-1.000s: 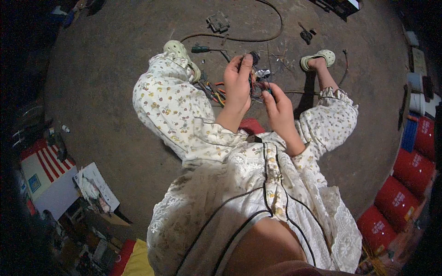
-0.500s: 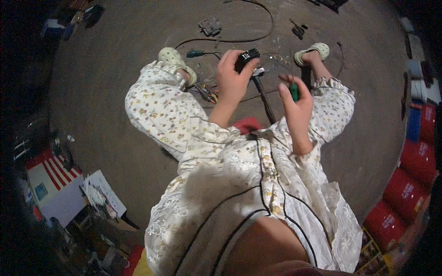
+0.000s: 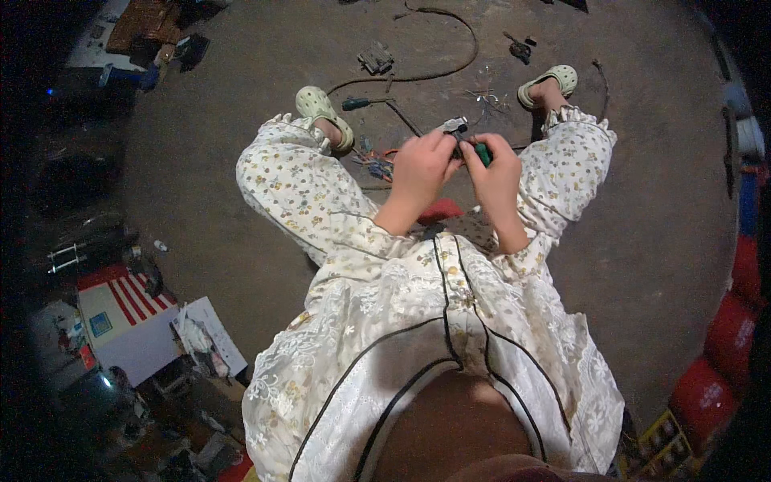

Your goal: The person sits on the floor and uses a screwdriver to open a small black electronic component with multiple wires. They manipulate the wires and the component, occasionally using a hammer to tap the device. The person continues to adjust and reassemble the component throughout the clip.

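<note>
My left hand (image 3: 421,170) is closed in a pinch on a black plug connector (image 3: 459,149), mostly covered by the fingers. Beside it, my right hand (image 3: 496,175) grips a screwdriver by its green handle (image 3: 483,153); its shaft and tip are hidden. Both hands meet in front of me between my knees, fingertips nearly touching. Just beyond the fingers shows a pale metal piece (image 3: 455,124), which looks like a hammer head. A bundle of coloured wires (image 3: 376,165) lies on the floor left of my left hand.
A dark green-handled piece (image 3: 354,104), a grey metal part (image 3: 376,58), a curved dark cable (image 3: 472,50) and a small dark part (image 3: 520,50) lie on the floor ahead. A striped box (image 3: 128,321) stands at left, red sacks (image 3: 727,333) and a yellow crate (image 3: 665,440) at right.
My hands have come together and lower. The right hand has brought the screwdriver leftward to the connector, which the left hand has turned down among its fingers. The view has shifted slightly.
</note>
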`<move>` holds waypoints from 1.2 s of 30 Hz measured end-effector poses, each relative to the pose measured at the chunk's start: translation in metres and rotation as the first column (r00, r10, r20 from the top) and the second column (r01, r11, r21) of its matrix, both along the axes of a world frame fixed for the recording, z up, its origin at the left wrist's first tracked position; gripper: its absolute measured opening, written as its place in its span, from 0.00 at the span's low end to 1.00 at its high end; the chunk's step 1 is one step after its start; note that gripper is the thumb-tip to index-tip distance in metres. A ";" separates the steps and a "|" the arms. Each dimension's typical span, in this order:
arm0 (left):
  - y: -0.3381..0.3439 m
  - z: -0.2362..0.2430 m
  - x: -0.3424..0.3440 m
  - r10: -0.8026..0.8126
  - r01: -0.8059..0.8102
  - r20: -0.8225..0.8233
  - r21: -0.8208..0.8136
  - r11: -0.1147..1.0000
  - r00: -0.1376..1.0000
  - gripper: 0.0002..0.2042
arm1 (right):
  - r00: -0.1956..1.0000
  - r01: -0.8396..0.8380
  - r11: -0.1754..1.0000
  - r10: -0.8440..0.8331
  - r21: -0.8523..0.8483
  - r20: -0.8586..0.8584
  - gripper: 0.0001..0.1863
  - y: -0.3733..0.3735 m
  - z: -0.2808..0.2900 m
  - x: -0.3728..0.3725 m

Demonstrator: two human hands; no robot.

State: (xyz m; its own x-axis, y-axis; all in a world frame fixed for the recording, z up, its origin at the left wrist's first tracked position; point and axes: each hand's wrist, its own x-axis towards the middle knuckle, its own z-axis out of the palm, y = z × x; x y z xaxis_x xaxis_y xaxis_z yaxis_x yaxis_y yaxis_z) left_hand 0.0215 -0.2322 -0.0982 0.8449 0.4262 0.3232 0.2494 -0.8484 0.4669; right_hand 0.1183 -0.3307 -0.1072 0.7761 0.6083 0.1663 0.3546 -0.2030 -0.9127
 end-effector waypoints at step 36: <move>0.077 0.059 0.004 0.725 0.649 0.025 -0.468 -0.600 0.688 0.20 | 0.928 -0.362 0.932 0.360 0.005 0.101 0.14 0.050 0.106 0.017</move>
